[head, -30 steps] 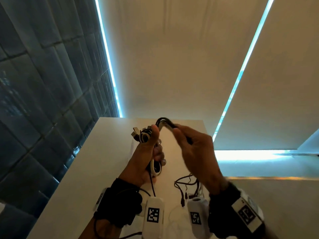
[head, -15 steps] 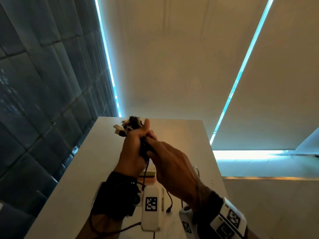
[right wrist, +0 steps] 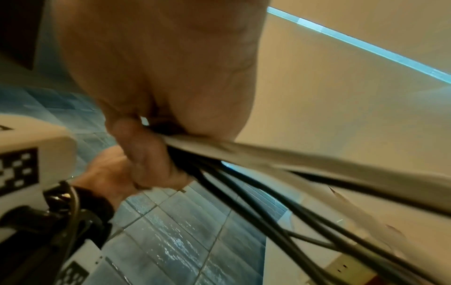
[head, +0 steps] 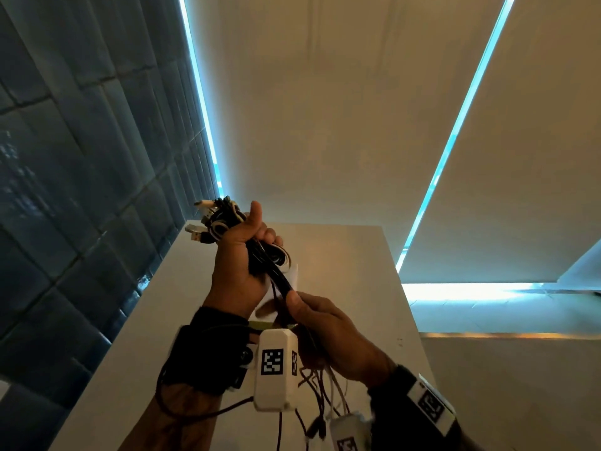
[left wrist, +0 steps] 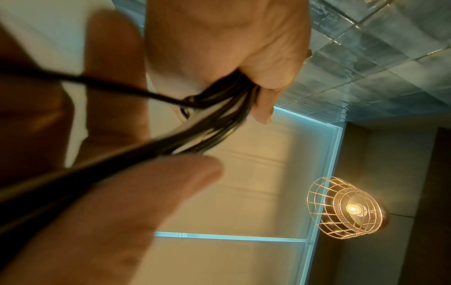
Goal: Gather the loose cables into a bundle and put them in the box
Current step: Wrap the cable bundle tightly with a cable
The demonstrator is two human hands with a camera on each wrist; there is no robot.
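Left hand [head: 242, 258] is raised above the white table [head: 344, 275], fingers and thumb curled round the cables [head: 227, 222] near their plug ends; several connectors fan out past the fist toward the tiled wall [head: 81, 190]. From that fist the black and white strands run down and toward the person, on a slant, into the right hand [head: 328, 330], which sits lower and nearer the body. Right hand pinches the same strands between thumb and curled fingers; the right wrist view shows them leaving its grip as a flat sheaf, blurred.

Key relation: the bundle's long axis lies between the two fists, upper end at left hand, lower end at right. Below the right hand the loose tails [head: 320, 395] hang free and trail toward the table near the wrist cameras. So the slack that is not yet gathered lies on the right hand's side, not the left's.

Judgement: gathering step is in hand, roughly mid-task. The left hand acts as the anchor; the right is the nearer one to draw up the tails.

Box: a pale object [head: 291, 275] shows partly behind the left hand, possibly the box; cannot tell. If so, the upper end of the bundle is just above it

Risk: hanging tails may snag on the wrist camera leads
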